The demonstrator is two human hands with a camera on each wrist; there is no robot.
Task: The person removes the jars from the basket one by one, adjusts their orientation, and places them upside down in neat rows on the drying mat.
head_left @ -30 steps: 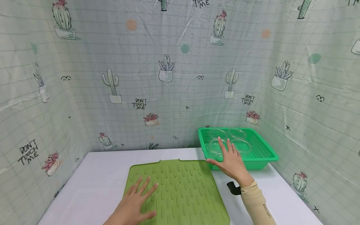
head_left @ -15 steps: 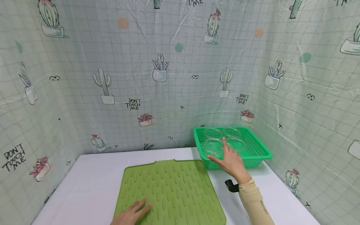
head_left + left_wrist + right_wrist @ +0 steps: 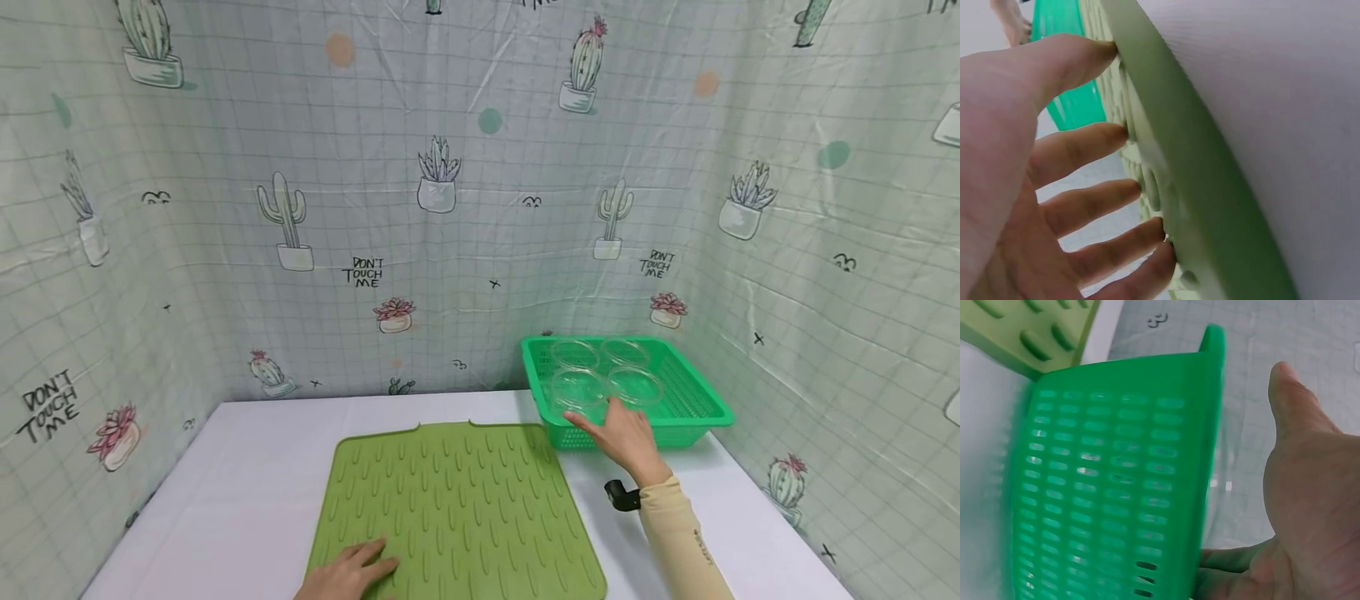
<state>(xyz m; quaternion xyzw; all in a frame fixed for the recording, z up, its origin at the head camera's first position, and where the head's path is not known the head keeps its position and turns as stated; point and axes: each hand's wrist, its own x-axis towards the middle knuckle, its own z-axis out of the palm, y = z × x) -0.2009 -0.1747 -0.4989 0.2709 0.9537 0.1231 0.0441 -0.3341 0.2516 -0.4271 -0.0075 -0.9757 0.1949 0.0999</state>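
My left hand (image 3: 347, 575) rests on the lower left of a green ribbed mat (image 3: 465, 500). In the left wrist view its fingertips touch the mat's surface near the edge, with the fingers spread and slightly bent. My right hand (image 3: 628, 437) is over the near rim of a green plastic basket (image 3: 701, 417), its thumb held apart. Its fingers (image 3: 1229, 559) dip behind the rim in the right wrist view, so their tips are hidden. Several clear round dishes, one (image 3: 577, 387) at the near left, sit inside the basket, close to the right fingers.
The mat and basket lie on a white table (image 3: 247, 483). A cactus-print curtain (image 3: 480, 233) encloses the back and both sides. A black device (image 3: 622, 497) is fixed at my right wrist. The basket stands at the back right, beside the mat's far corner.
My left hand has lowered from above the mat and drawn nearer its front edge. The right hand's fingers have dipped from above the basket down behind its near rim.
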